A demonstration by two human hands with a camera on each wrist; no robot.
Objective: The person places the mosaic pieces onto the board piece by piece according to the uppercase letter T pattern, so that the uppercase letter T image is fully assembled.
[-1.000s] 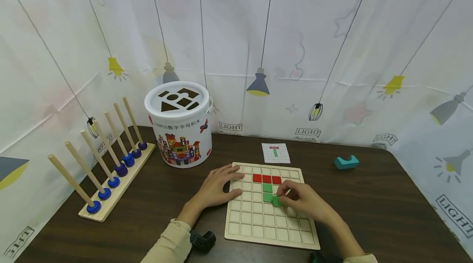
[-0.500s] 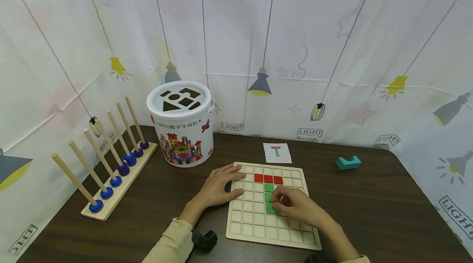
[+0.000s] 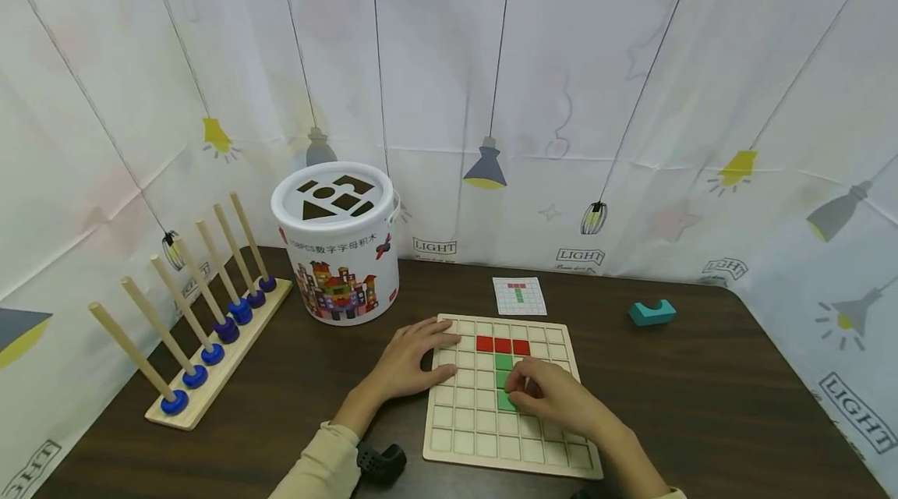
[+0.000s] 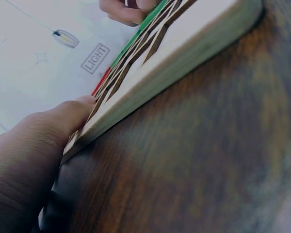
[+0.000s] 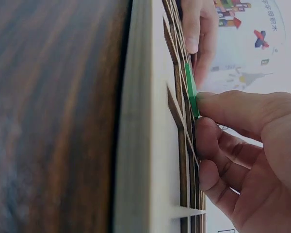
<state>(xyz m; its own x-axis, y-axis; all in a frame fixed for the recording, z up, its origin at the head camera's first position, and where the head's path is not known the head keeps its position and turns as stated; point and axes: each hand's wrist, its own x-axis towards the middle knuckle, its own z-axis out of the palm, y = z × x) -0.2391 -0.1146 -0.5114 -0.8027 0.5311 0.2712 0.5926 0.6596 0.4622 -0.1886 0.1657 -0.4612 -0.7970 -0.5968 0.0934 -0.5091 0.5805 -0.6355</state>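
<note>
A pale wooden grid board point(image 3: 463, 443) lies on the dark table. Three red square tiles point(image 3: 503, 345) form a row in it, and green tiles point(image 3: 503, 362) run down from the middle one. My right hand point(image 3: 557, 398), fingers curled, has thumb and fingertip at the lowest green tile point(image 3: 505, 401); in the right wrist view they pinch the near end of the green tile point(image 5: 191, 92). That tile sits in or just at its cell. My left hand point(image 3: 407, 362) rests on the board's left edge, fingers extended; its thumb point(image 4: 63, 119) touches the rim.
A card with a printed red and green T point(image 3: 519, 298) lies behind the board. A white block bucket point(image 3: 344, 249) and a peg stand with rings point(image 3: 210, 374) stand left. A teal arch block point(image 3: 652, 313) lies right. A black object point(image 3: 381, 464) is by the left wrist.
My right hand has brought the green tile leftward and down from a tilted position to the bottom of the green column. My left hand has stayed on the board. The head view has shifted slightly.
</note>
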